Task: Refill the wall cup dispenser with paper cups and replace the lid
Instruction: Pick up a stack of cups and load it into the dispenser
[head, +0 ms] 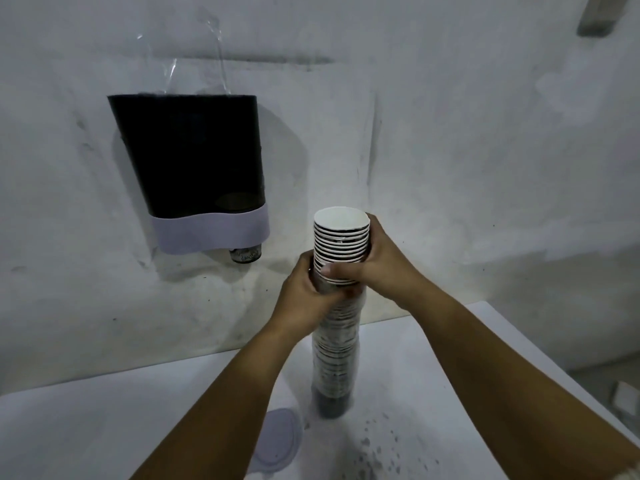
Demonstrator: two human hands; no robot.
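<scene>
your right hand (pixel 384 261) is wrapped around the upper section of the tall stack of white-rimmed, dark-printed paper cups (pixel 337 306), thumb across the front and fingers curled behind, while your left hand (pixel 306 296) grips the stack just below, fingers closed around the part still in its clear plastic sleeve. the stack stands upright on the white table (pixel 450 358), right of the wall dispenser and well apart from it.

the risk from here looks like the split: if you pull the upper cups up off-axis, the lower stack could tip, since it is tall and narrow and only your left hand steadies it. squeezing too hard could also crush the thin rims, and dented cups may jam in the chute.

the black, tapered wall cup dispenser with a pale lilac band at its base (pixel 194 161) hangs on the grey wall (pixel 450 133); its top seems open, though the dark interior makes that hard to confirm, and one cup bottom pokes out below. the round pale lilac plastic lid (pixel 277 441) lies flat on the table near your left forearm, so it is not yet replaced.
</scene>
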